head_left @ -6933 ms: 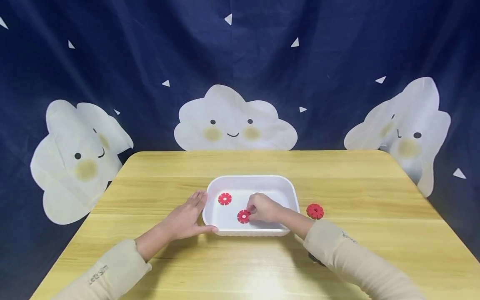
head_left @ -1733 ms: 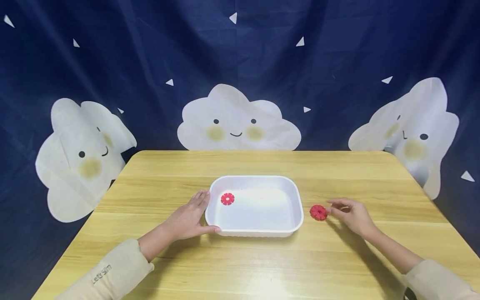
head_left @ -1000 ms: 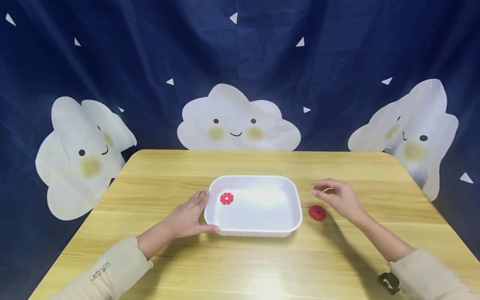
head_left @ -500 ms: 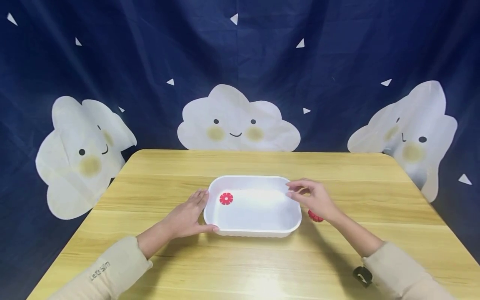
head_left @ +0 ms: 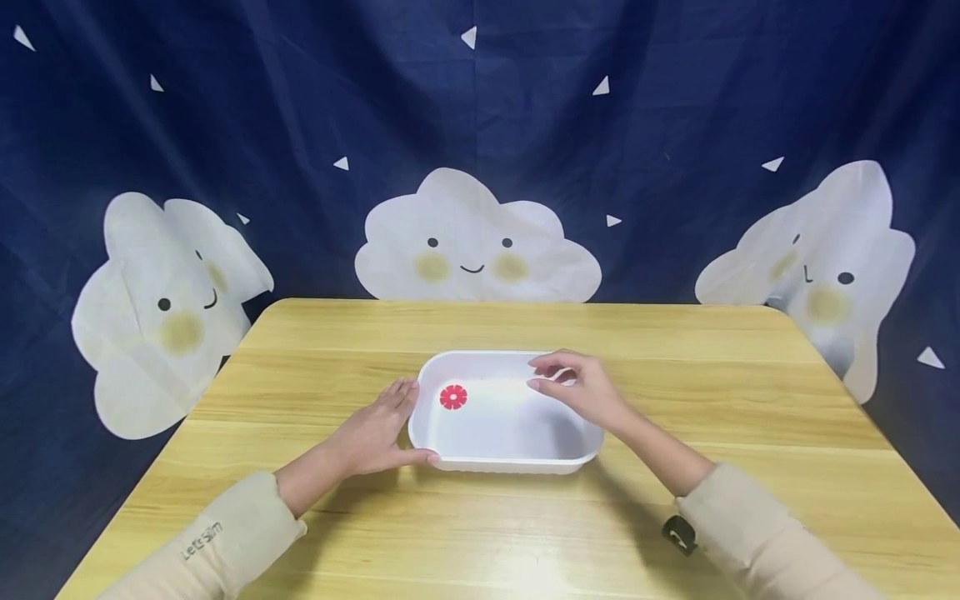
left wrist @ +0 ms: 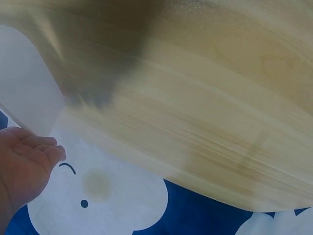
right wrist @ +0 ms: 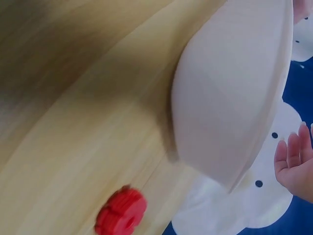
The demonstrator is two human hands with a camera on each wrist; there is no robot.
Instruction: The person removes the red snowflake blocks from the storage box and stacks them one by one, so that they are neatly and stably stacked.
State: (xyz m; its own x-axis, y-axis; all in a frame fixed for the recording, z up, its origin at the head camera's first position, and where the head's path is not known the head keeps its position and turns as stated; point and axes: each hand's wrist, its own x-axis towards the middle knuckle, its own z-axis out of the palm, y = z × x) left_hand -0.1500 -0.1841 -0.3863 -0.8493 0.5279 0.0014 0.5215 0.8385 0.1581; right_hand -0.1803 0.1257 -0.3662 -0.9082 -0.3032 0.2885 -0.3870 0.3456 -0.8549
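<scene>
A white rectangular tray (head_left: 491,458) lies near the middle of the table, with one flat red flower-shaped disc (head_left: 453,397) on its floor at the left. My left hand (head_left: 375,432) rests against the tray's left end, fingers extended along the outside and thumb at the front corner. Over the right part of the tray hovers my right hand (head_left: 581,387), thumb and fingers apart, nothing visible between them. Beside the tray's right end, the right wrist view shows a thick red notched stack of discs (right wrist: 121,211); in the head view the right hand and forearm hide it.
The wooden table (head_left: 420,533) has rounded far corners. Behind it hangs a dark blue curtain (head_left: 525,100) with white clouds. A black device (head_left: 679,534) shows at the right sleeve's cuff.
The second disc seen earlier in the tray is gone from it. My right hand has left the red stack and moved left over the tray. My left hand stays at the tray.
</scene>
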